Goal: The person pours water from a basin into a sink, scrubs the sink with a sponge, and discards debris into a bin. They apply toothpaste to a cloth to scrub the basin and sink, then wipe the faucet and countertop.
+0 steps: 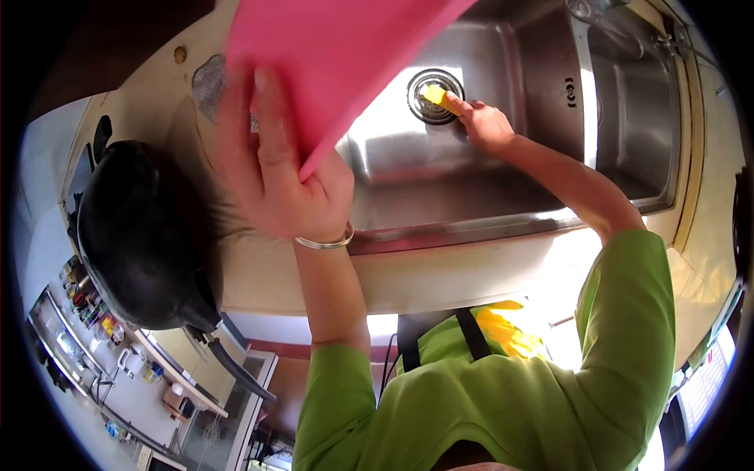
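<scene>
A flat pink sheet-like item (330, 63), cut off by the top edge, is raised high at the left of the sink. My left hand (290, 165) grips its lower corner, with a bangle at the wrist. Down in the large steel basin (416, 177), my right hand (483, 124) is closed on a yellow item (440, 99), whose end is over the round drain (434, 118). The pink item covers part of the basin's left side.
On the left of the counter (408, 275) lies a black wok (141, 235), its handle towards me. Behind my left hand is a mesh item (208, 86). A smaller basin (632, 118) and a faucet (675, 41) are at the right.
</scene>
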Motion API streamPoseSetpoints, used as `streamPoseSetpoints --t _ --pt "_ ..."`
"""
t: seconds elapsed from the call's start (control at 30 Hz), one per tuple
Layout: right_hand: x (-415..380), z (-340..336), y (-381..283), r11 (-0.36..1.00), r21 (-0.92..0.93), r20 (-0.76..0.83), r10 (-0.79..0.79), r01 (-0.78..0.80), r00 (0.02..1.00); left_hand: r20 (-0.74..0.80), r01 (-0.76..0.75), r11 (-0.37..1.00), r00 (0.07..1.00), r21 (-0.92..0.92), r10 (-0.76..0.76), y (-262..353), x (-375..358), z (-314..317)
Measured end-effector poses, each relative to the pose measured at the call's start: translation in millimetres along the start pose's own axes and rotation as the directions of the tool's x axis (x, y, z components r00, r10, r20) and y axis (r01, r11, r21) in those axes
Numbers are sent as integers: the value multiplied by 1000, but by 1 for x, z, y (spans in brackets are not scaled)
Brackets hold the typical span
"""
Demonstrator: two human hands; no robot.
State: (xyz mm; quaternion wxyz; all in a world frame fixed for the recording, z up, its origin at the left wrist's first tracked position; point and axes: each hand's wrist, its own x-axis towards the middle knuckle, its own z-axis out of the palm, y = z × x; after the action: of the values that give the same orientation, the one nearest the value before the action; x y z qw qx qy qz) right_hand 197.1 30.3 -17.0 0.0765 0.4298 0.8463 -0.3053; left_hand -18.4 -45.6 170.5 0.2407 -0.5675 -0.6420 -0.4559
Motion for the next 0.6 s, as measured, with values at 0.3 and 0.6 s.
streamPoseSetpoints --t 0.3,0.6 --pt "-2 42 -97 920 380 223 -190 94 956 56 17 999 998 45 -20 5 0 -2" --pt "38 19 -33 976 -97 36 198 -194 980 52 -15 999 999 36 13 2 -2 -2"
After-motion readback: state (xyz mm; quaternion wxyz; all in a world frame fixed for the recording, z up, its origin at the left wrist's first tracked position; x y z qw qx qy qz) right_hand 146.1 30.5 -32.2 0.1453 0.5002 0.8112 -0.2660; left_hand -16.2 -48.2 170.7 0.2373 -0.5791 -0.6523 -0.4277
